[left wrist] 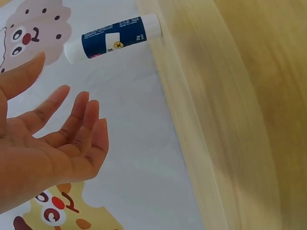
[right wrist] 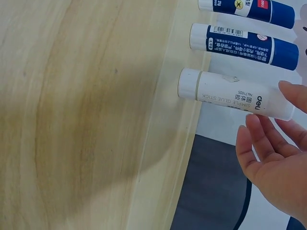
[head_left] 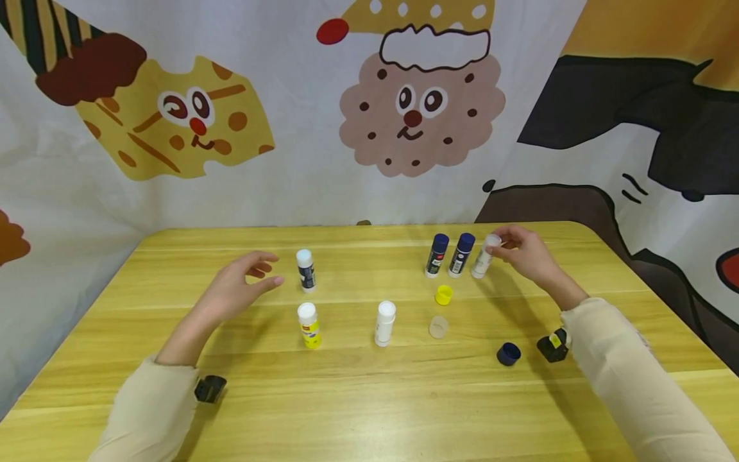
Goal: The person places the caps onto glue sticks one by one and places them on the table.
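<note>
At the back right of the table, my right hand (head_left: 526,255) pinches the clear-capped top of a white glue stick (right wrist: 230,93), thumb on one side and fingers on the other. The stick stands upright, its base at the tabletop. Beside it, two glue sticks with navy caps (head_left: 461,255) (head_left: 437,255) stand in a row. My left hand (head_left: 238,285) hovers over the left side, fingers loosely bent and holding nothing. Just right of its fingertips stands a navy-labelled glue stick (head_left: 307,272) with a white top.
Nearer the front stand a yellow glue stick (head_left: 310,328) and a white glue stick (head_left: 384,325), both white-topped. Loose on the wooden table (head_left: 358,410) lie a yellow cap (head_left: 444,295), a translucent cap (head_left: 439,327) and a navy cap (head_left: 509,354). A printed curtain (head_left: 300,192) hangs behind.
</note>
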A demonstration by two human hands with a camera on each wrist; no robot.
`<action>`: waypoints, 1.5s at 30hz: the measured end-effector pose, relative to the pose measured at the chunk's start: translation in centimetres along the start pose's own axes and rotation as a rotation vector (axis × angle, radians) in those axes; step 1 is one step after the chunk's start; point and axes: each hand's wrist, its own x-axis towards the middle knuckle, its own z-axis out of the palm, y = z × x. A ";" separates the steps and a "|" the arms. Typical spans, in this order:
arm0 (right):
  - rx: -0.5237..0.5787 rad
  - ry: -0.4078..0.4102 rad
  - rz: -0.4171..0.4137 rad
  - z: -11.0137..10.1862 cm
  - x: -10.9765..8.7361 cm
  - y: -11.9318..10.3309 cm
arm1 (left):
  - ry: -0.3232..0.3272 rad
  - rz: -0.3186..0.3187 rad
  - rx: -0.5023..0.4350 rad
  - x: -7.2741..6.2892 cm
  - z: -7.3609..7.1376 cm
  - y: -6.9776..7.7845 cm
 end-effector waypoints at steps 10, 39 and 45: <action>0.015 -0.033 -0.001 -0.7 -0.4 -0.4 | -0.019 0.000 -0.005 1.0 0.3 -0.2; -0.046 -0.023 -0.123 -1.6 -2.7 0.0 | -0.104 -0.028 -0.038 3.9 2.4 -0.9; -0.065 -0.044 -0.143 -1.6 -3.5 0.3 | -0.097 -0.007 -0.053 4.3 2.7 -0.8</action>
